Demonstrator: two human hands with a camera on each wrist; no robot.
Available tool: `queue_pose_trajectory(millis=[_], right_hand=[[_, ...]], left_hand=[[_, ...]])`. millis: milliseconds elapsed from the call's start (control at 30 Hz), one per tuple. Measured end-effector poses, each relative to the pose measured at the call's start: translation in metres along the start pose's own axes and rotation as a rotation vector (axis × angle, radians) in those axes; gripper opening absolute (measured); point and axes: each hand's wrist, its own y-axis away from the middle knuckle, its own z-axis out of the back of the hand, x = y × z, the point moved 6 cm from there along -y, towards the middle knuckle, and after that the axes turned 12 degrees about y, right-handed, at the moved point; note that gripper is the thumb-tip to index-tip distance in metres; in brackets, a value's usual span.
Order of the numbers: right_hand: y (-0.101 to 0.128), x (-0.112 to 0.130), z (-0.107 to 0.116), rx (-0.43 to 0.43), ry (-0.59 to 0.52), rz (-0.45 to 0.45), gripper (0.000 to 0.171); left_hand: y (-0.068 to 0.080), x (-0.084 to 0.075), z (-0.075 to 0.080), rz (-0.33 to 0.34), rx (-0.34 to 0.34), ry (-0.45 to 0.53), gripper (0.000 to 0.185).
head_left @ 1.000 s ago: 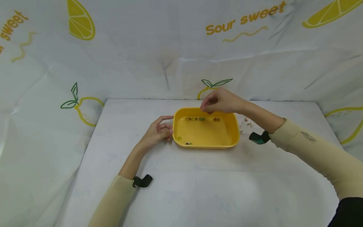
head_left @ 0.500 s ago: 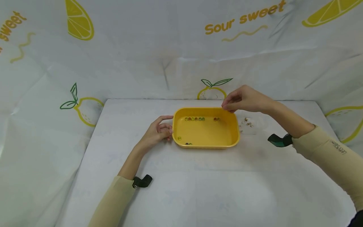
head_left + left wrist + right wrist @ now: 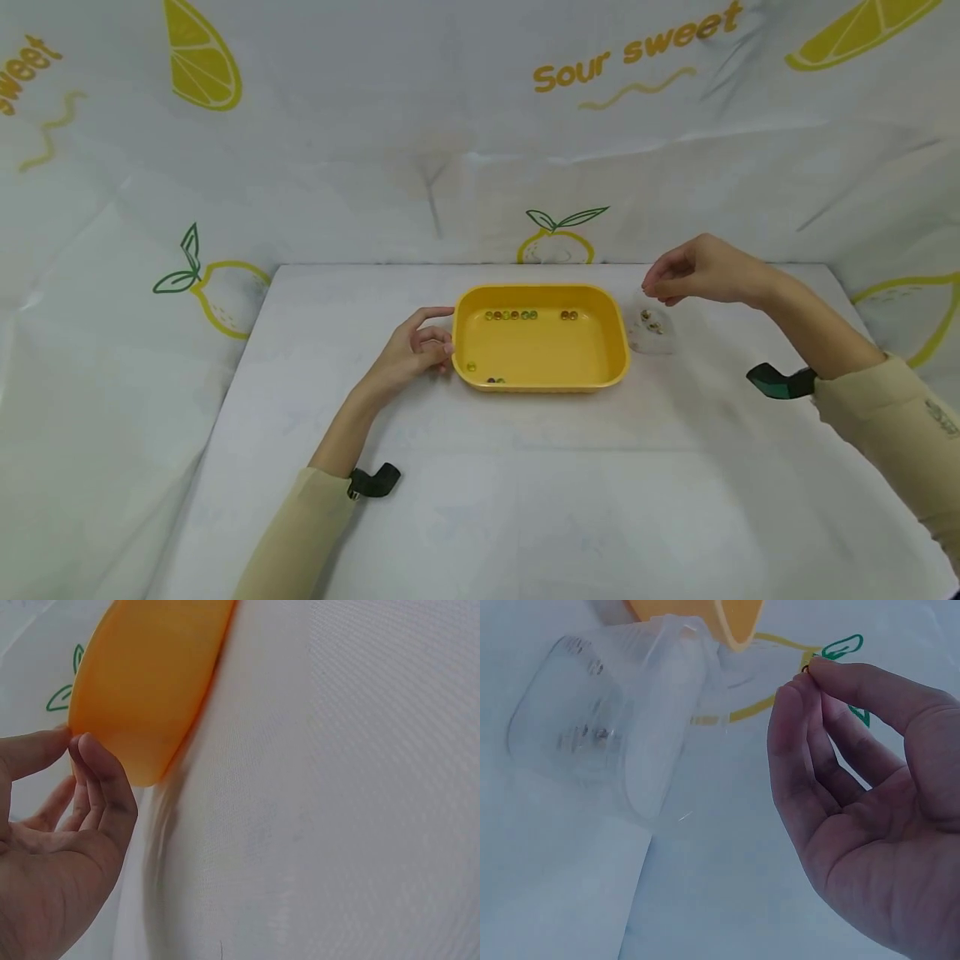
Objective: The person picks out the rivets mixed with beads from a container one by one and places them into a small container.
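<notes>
A shallow yellow tray (image 3: 540,387) stands on the table with several small glass marbles (image 3: 511,316) in a broken row along its back inner edge. A few more marbles (image 3: 471,367) lie at its front left. My left hand (image 3: 412,354) holds the tray's left end, thumb and forefinger against the wall (image 3: 150,690). Above a clear plastic cup (image 3: 652,333), right of the tray, my right hand (image 3: 708,268) pinches a tiny dark-edged marble (image 3: 805,669) between thumb and fingertip, mostly hidden. Several marbles (image 3: 647,317) show inside the clear cup (image 3: 607,735).
A white-covered table (image 3: 480,500) carries the tray and cup. Behind it hangs a white cloth (image 3: 390,100) printed with lemons and lettering. The cup stands close to the tray's right end.
My right hand has moved right, from above the tray's back edge to above the clear cup. My left hand stays at the tray's left end. The head view has shifted slightly.
</notes>
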Motion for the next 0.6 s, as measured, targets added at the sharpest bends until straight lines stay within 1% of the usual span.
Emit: queue_pose_trajectory(millis=[233, 400, 600], right_hand=[[-0.004, -0.017, -0.012, 0.023, 0.050, -0.024, 0.023], [-0.007, -0.024, -0.017, 0.031, 0.058, -0.029, 0.023], [-0.004, -0.021, -0.015, -0.012, 0.054, -0.020, 0.023]], left_hand=[[0.001, -0.001, -0.001, 0.005, -0.009, -0.017, 0.062], [0.000, -0.003, -0.001, 0.000, -0.005, -0.042, 0.061], [-0.001, -0.007, -0.001, -0.009, 0.002, -0.081, 0.061]])
